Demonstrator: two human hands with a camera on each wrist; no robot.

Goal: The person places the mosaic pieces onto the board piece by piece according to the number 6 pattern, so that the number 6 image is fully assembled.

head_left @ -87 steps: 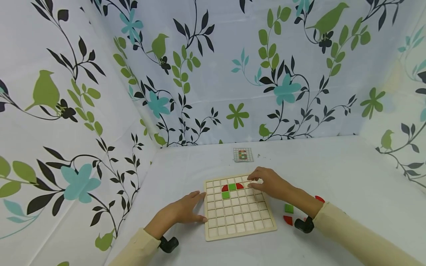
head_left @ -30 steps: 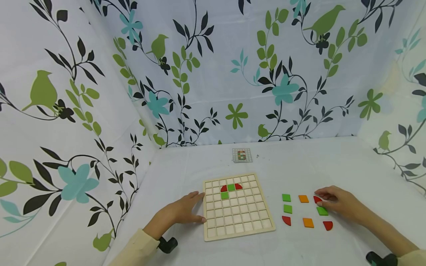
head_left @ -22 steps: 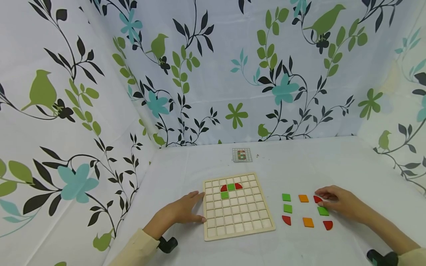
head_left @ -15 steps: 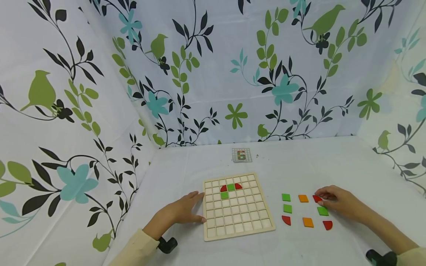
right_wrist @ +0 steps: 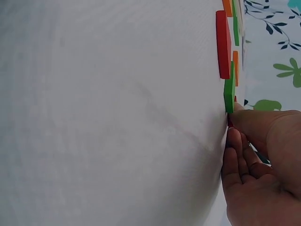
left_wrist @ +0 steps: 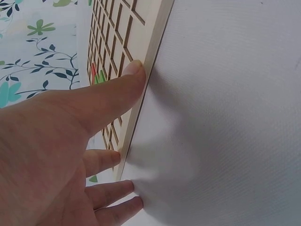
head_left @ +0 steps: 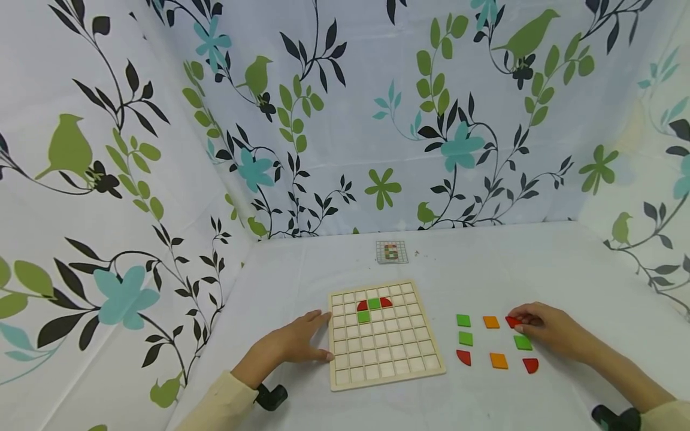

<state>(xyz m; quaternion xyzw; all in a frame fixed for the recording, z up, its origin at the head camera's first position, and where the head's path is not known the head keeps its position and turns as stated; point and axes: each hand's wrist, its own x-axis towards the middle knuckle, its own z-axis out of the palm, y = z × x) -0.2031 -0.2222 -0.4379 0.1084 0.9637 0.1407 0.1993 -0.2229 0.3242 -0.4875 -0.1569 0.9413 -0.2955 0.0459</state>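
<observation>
My right hand (head_left: 550,326) pinches a red quarter-circle tile (head_left: 512,322) between thumb and fingers at the far right of the loose tiles. In the right wrist view the red tile (right_wrist: 230,121) is mostly hidden by the fingertips. My left hand (head_left: 296,341) touches the left edge of a wooden grid board (head_left: 384,340), thumb and fingers spread. In the left wrist view, the thumb (left_wrist: 134,70) lies on the board's rim (left_wrist: 149,59). On the board sit two red quarter-circle tiles (head_left: 362,306) and two green square tiles (head_left: 374,303), in the upper rows.
Loose tiles lie right of the board: green squares (head_left: 466,339), orange squares (head_left: 498,361) and red quarter-circles (head_left: 530,365). A green tile (head_left: 522,342) lies just below my right hand. Behind the board is a small gridded pattern card (head_left: 392,251). Patterned cloth (head_left: 334,149) closes off the back.
My right hand moved from above the board's upper right to the loose tiles, where it now pinches a red tile that has shifted slightly left. The left hand has stayed put.
</observation>
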